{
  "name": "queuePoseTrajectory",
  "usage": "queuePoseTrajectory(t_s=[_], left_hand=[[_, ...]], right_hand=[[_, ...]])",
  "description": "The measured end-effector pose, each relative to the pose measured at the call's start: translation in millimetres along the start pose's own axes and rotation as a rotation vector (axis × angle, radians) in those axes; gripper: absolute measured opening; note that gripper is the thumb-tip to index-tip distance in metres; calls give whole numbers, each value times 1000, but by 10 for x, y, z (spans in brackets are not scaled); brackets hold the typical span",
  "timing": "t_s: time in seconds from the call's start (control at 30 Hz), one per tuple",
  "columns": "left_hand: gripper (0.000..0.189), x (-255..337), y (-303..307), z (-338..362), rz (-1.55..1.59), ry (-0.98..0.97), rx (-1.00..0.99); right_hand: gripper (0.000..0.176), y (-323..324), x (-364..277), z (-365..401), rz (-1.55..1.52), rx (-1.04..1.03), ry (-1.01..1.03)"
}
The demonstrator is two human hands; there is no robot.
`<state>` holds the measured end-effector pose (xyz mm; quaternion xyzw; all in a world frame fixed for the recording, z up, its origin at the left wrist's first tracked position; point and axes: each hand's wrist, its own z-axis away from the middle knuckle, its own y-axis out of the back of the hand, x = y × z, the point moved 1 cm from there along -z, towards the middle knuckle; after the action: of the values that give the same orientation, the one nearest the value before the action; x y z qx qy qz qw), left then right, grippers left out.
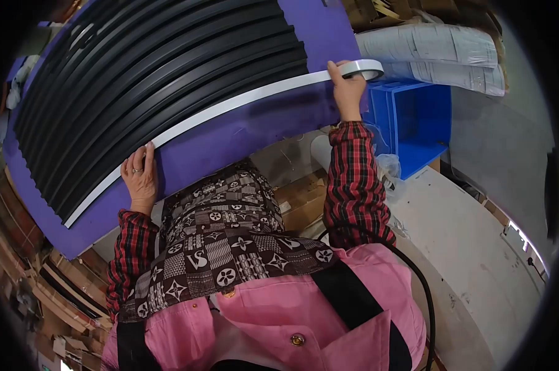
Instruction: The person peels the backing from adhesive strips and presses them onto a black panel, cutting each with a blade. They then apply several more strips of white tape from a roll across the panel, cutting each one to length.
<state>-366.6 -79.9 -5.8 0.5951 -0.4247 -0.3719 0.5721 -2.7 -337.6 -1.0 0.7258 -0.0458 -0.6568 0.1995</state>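
Long black ribbed strips (186, 68) lie side by side on a purple board (248, 127). A length of white tape (224, 105) runs along their near ends and leads to a tape roll (364, 67) at the board's right side. My right hand (349, 93) grips the roll, fingers closed at its left edge. Far to the left, my left hand (140, 176) rests on the tape with its fingers stretched out, touching the strip from above. A ring shows on one of its fingers.
A blue plastic crate (418, 127) stands right of the board, with wrapped white bundles (434, 52) behind it. Clear plastic (389, 167) lies beside the crate. A black cable (423, 278) hangs along my right side. Cardboard boxes (63, 284) are stacked at lower left.
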Motion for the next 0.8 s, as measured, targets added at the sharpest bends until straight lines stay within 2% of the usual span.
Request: queuePoseTrajectory(t_s=[0.07, 0.1, 0.23, 0.3, 0.33, 0.4, 0.43, 0.5, 0.57, 0.6, 0.63, 0.7, 0.77, 0.8], left_hand=[[48, -12, -7, 10, -44, -5, -20], [48, -22, -14, 13, -51, -4, -29], [52, -32, -34, 34, -52, -4, -22], [53, -26, -50, 23, -56, 0, -15], [52, -17, -52, 24, -45, 2, -6], [51, -11, -29, 42, -34, 6, 11], [50, 5, -24, 47, -9, 21, -13], [47, 41, 73, -3, 78, 49, -38], [46, 31, 56, 10, 97, 67, -27], [45, 33, 90, -19, 135, 81, -31], [41, 24, 91, -27, 155, 67, -13], [40, -9, 149, -95, 226, 44, -44], [40, -34, 193, -154, 291, 24, -65], [41, -67, 210, -164, 306, 0, -64]], right_hand=[[27, -65, 152, -88, 376, -21, 142], [33, -107, 170, -117, 421, 16, 169], [35, -194, 250, -183, 514, -34, 203], [36, -259, 342, -168, 905, -19, 435], [36, -287, 379, -164, 907, -26, 435], [36, -362, 352, -160, 1077, 19, 616], [36, -364, 299, -168, 1074, 32, 632], [33, -333, 145, -186, 1182, -201, 474], [35, -257, -145, -260, 1196, -350, 371], [36, -230, -303, -327, 1258, -440, 265], [36, -230, -526, -377, 1242, -558, 62], [27, -427, -961, -525, 1285, -554, 84], [18, -882, -1262, -709, 888, -486, 365], [13, -1183, -1347, -834, 659, -497, 375]])
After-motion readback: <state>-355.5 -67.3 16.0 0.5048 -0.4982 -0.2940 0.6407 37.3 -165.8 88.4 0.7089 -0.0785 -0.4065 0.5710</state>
